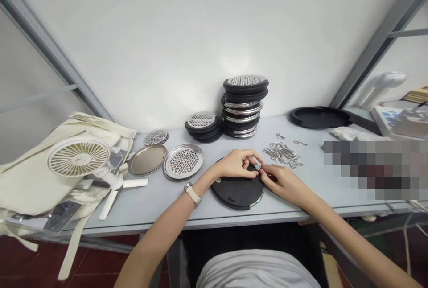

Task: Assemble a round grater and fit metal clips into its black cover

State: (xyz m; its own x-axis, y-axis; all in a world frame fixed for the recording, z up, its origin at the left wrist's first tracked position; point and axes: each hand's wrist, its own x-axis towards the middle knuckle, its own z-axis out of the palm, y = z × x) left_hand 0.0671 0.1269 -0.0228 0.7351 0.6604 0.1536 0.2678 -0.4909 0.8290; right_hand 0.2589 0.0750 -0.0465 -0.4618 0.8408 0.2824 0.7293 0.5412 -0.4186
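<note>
My left hand (pixel 239 163) reaches over a round black disc (pixel 237 192) that lies flat on the table. Its thumb and fingers curl to a pinch at a small shiny metal piece (pixel 257 167). From the other side, the bent thumb and fingertips of my right hand (pixel 281 181) close on the same piece, at the disc's upper right edge. Fingers partly hide the piece, so its exact kind is unclear. Just beyond my right hand lies a heap of bent wire clips (pixel 282 153), with a single clip (pixel 300 142) apart from it.
Behind stand a tall stack of black and silver discs (pixel 244 114) and a lower stack (pixel 202 134). Leftward lie a grater disc (pixel 183 162), a plain metal lid (pixel 147 159), and a white fan (pixel 80 156) on a cream bag (pixel 30 172). A black tray (pixel 317 117) sits back right.
</note>
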